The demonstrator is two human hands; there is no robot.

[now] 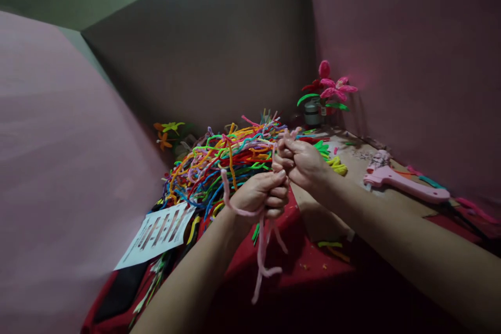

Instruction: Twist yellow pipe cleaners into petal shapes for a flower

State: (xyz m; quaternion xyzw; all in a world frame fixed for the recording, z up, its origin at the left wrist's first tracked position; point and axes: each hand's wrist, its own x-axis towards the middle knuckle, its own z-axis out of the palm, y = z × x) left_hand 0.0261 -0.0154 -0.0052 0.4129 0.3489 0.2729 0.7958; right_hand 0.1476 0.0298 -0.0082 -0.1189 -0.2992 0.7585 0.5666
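Observation:
Several pale pink pipe cleaners (261, 261) pass through my left hand (264, 194), which is closed around them. Their loose ends dangle below the fist, and one curls up over the wrist. Just above and to the right, my right hand (298, 160) is closed with its fingers pinched on the upper part of the same pink pipe cleaners. The two hands almost touch, so the stretch between them is mostly hidden by fingers. Behind them lies a large heap of pipe cleaners (211, 159) in many colours.
A pink glue gun (407, 182) lies on a brown board (352, 188) at right. Pink pipe-cleaner flowers (338, 87) stand in a grey pot (312, 112) at back. A printed sheet (156, 235) and a dark flat object (121, 292) rest at left on the red cloth (305, 271).

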